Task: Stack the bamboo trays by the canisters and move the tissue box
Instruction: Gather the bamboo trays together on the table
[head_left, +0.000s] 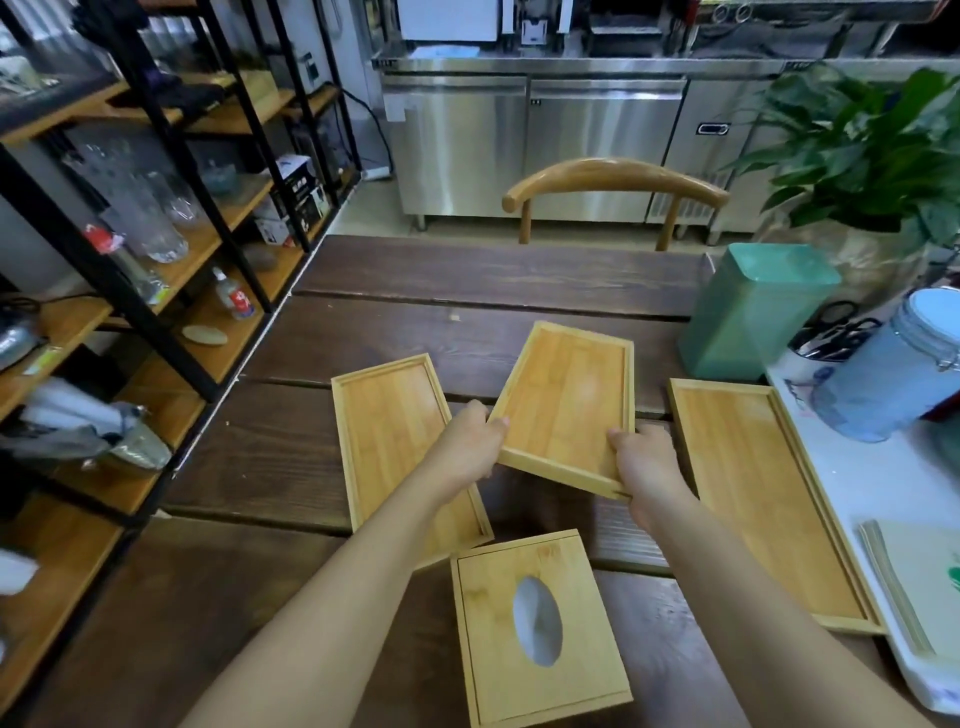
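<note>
Holding the middle tray (566, 400) in both hands, lifted off the table (467, 280) and tilted, far end higher; left hand (467, 449) pinching the near-left corner, thumb on the rim, right hand (644, 462) clamping the near-right corner the same way

Judging this as the carry toward the long tray (763, 499) lying flat at the right, just beside the green canister (753, 312) and near the glass jar (898, 364)

Doing it well, probably: levelling the tray first, swinging right while keeping it above the long tray's rim, squaring the edges, lowering the far end first and sliding thumbs clear only once wood is resting on wood

Watching the right elbow near the jar, and the near edge passing over the tissue box (540, 623), standing close by the person, untouched

Leaving the left tray (400, 447), flat under the left forearm, for the following trip
</note>
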